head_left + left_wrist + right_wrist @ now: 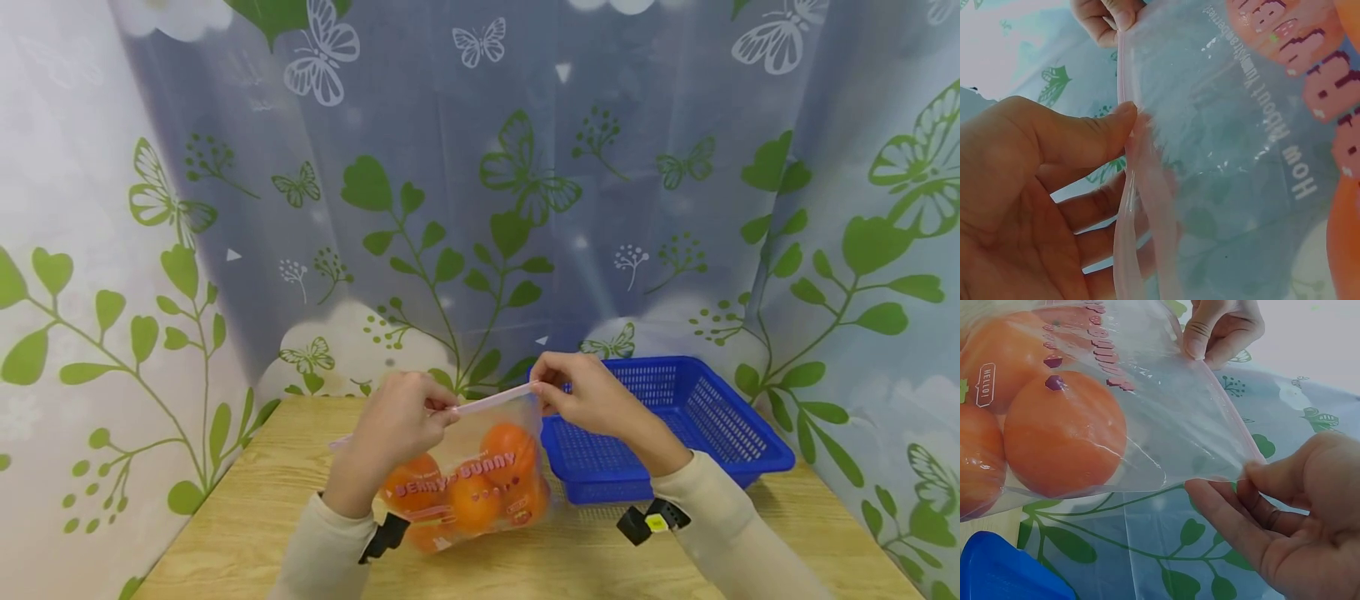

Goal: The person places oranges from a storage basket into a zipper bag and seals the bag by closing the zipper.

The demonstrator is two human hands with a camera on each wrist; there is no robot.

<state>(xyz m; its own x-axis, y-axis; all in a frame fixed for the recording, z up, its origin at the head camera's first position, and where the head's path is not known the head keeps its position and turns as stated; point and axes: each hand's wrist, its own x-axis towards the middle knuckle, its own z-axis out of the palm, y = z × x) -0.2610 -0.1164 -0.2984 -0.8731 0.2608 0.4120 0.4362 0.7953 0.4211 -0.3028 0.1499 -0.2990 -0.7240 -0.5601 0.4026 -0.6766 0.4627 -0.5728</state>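
Observation:
A clear zip bag [517, 414] printed with pink "BERRY BUNNY" lettering holds several oranges [476, 507] low down inside it. My left hand [401, 421] pinches the pink zip strip [1124, 72] between thumb and fingers, partway along the bag's top edge. My right hand [588, 396] pinches the top corner at the strip's right end, with the bag hanging below both hands. Between the hands the strip runs straight. In the left wrist view, two bands of the strip stand apart past the left thumb. Whether the bag's bottom touches the table cannot be told.
A blue plastic basket [609, 446] with slotted walls stands on the wooden table [255, 500], right of the bag and partly behind the right forearm. A patterned curtain [450, 250] with leaves and butterflies surrounds the table's back and sides.

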